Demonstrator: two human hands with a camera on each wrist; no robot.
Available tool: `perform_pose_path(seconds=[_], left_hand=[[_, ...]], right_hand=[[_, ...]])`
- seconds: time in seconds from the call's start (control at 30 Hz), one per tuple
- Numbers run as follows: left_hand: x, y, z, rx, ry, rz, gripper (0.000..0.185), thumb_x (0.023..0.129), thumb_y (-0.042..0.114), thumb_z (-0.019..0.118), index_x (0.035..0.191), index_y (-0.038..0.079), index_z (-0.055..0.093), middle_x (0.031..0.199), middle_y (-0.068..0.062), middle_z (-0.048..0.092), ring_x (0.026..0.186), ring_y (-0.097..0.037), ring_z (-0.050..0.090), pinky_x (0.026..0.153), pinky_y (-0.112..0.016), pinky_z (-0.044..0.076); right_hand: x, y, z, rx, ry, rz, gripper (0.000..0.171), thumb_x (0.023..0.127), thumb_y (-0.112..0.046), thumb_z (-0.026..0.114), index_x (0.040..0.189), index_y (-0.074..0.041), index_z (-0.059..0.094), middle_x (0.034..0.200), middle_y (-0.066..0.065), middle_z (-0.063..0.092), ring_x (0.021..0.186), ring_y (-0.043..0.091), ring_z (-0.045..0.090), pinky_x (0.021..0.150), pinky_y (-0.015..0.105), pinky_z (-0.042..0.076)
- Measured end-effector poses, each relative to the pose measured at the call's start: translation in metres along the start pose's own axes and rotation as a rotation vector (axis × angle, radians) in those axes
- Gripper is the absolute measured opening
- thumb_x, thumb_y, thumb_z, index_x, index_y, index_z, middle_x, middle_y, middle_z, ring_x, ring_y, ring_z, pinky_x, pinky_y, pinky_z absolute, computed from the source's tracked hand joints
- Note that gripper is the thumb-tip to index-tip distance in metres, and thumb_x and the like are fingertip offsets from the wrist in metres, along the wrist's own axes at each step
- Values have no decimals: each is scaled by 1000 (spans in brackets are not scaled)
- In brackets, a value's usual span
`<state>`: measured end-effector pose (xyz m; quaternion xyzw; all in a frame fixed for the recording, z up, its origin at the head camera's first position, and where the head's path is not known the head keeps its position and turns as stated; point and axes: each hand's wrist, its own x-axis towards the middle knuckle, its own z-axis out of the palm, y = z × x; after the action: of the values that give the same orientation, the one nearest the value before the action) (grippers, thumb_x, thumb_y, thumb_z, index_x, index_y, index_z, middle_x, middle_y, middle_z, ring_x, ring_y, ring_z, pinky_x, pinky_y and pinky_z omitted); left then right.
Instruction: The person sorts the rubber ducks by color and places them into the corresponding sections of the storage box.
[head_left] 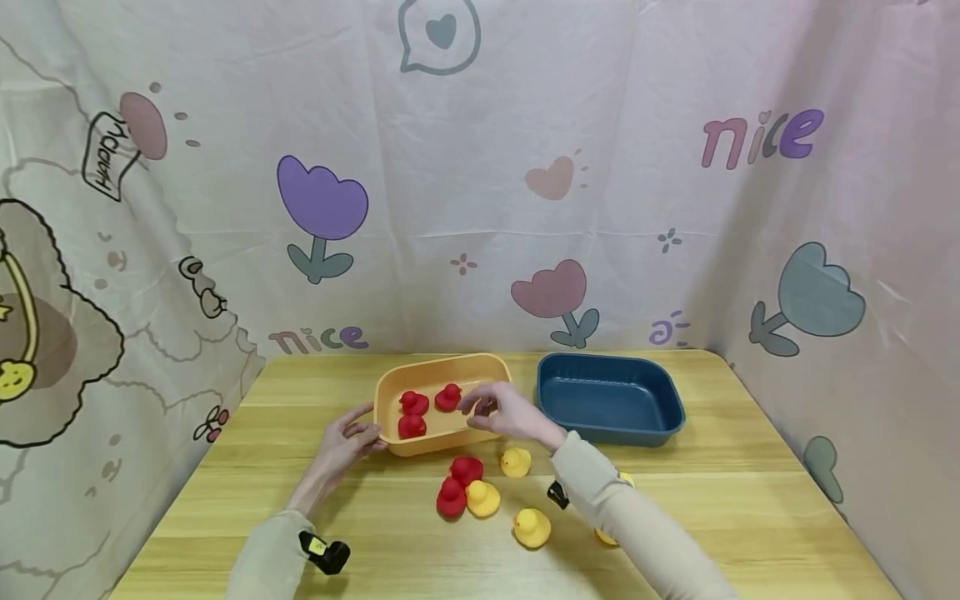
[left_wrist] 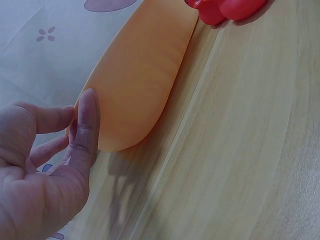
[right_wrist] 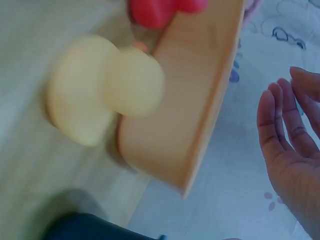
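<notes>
An orange tray (head_left: 442,446) stands at the back of the wooden table with three red rubber ducks (head_left: 412,427) in it. My left hand (head_left: 348,446) holds the tray's left end; in the left wrist view, the thumb and fingers pinch its rim. Over the tray's right part is my right hand (head_left: 510,410), its fingers loosely bent and nothing seen between them. In front of the tray lie two more red ducks (head_left: 451,497) beside a yellow rubber duck (head_left: 483,499). Another yellow duck (right_wrist: 132,82) appears blurred in the right wrist view.
To the right of the orange tray stands a dark blue tray (head_left: 611,433). More yellow ducks (head_left: 532,528) lie on the front of the table (head_left: 405,550), some partly hidden by the right sleeve. A printed cloth (head_left: 450,208) hangs behind the table.
</notes>
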<state>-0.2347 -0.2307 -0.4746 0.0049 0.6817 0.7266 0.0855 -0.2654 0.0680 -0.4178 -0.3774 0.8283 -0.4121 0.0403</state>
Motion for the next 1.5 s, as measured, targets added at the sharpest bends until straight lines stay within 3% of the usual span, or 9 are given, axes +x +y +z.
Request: perform_pose_path(seconds=[0.17, 0.4, 0.67, 0.73, 0.97, 1.17, 1.5], left_hand=[[1, 0, -1, 4, 11, 0, 60, 88, 5, 52, 140, 0, 21, 88, -3, 59, 70, -10, 63, 70, -23, 57], [1, -1, -1, 27, 27, 1, 59, 88, 6, 53, 139, 2, 25, 91, -7, 60, 69, -10, 64, 70, -24, 57], [1, -4, -1, 25, 26, 5, 60, 87, 6, 53, 139, 1, 23, 88, -4, 60, 69, -10, 63, 70, -23, 57], [2, -4, -1, 23, 32, 0, 59, 87, 6, 54, 139, 2, 25, 87, -2, 59, 69, -10, 63, 71, -24, 57], [1, -3, -1, 22, 30, -8, 58, 88, 8, 54, 139, 4, 26, 91, -6, 59, 70, -11, 63, 72, -25, 57], [1, -1, 0, 14, 30, -16, 58, 88, 6, 53, 139, 5, 26, 95, -11, 57, 70, -11, 63, 71, -24, 57], [0, 0, 0, 21, 32, -16, 57, 88, 6, 52, 139, 5, 26, 95, -12, 57, 70, -11, 63, 73, -27, 57]], right_hand=[[-20, -3, 11, 45, -7, 38, 19, 81, -14, 64, 99, -8, 65, 94, 11, 67, 73, 11, 59, 68, 21, 53], [-35, -21, 12, 131, -74, 27, 21, 80, -4, 62, 101, -1, 64, 97, 18, 66, 75, 25, 60, 72, 25, 55], [-35, 10, 31, 109, -129, 21, 27, 81, -14, 65, 106, -8, 64, 101, 12, 67, 66, 9, 57, 60, 19, 52], [-34, 13, 32, 118, -144, 28, 27, 81, -16, 65, 107, -10, 64, 100, 10, 67, 65, 11, 57, 56, 18, 51], [-36, -13, 22, 122, -181, 0, 27, 81, -5, 62, 108, -4, 63, 98, 19, 66, 65, 24, 59, 50, 13, 46], [-34, -1, 30, 84, -181, -23, 27, 82, -4, 61, 108, -3, 63, 95, 17, 67, 62, 29, 59, 47, 9, 42], [-27, 23, 46, 0, -164, -35, 25, 80, -11, 65, 104, -7, 66, 90, 2, 70, 54, 7, 51, 47, 11, 43]])
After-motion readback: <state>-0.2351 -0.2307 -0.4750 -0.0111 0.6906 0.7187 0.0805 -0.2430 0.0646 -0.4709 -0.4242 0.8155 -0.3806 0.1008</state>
